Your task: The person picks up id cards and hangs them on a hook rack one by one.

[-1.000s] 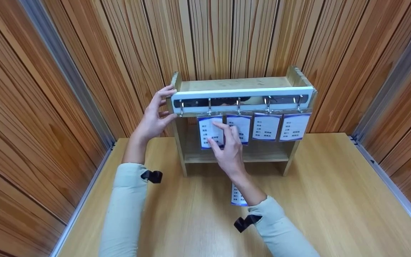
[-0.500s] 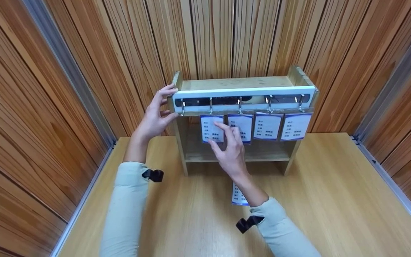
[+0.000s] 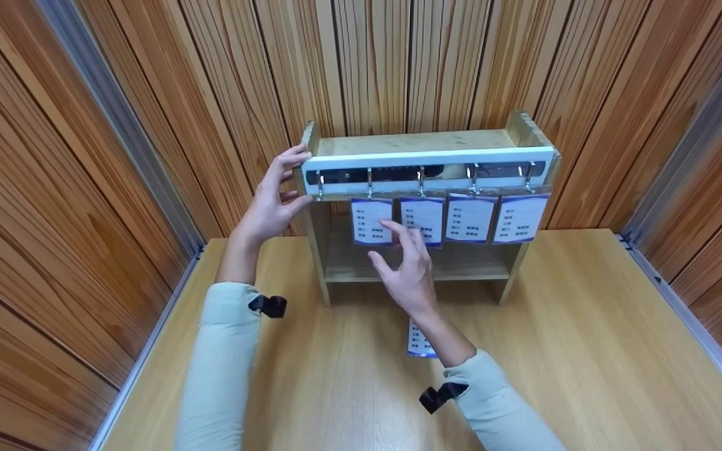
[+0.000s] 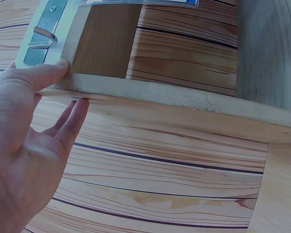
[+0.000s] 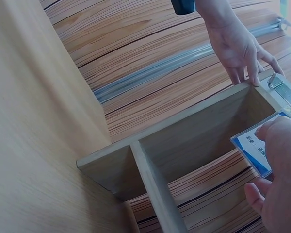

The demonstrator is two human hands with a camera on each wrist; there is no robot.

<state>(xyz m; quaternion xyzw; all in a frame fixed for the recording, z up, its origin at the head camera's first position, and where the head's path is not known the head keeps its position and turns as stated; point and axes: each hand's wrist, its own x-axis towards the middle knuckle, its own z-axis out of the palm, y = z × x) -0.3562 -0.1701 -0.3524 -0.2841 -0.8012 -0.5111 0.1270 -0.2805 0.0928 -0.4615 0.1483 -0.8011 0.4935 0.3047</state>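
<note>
My left hand (image 3: 273,200) grips the upper left corner of a small wooden shelf (image 3: 423,143). In the left wrist view its thumb (image 4: 51,73) presses the front edge and its fingers touch the side board (image 4: 150,94). A white rail (image 3: 423,156) with several metal hooks crosses the shelf's front. Below the rail hang several clear-sleeved, blue-edged badges; the leftmost hook bears none. My right hand (image 3: 408,266) is in front of the leftmost badge (image 3: 370,216), fingers loosely bent, thumb apart from it. The index fingertip overlaps the badge's right edge; I cannot tell whether they touch.
Another badge (image 3: 419,341) lies on the wooden table (image 3: 336,388), partly hidden under my right forearm. Wood-panelled walls (image 3: 373,69) stand behind and on both sides. Small black wrist cameras (image 3: 442,396) are strapped over the sleeves.
The leftmost badge, earlier lower and slightly tilted, now hangs straighter and higher. My right hand has dropped slightly, its thumb now off the badge. My left hand keeps its grip.
</note>
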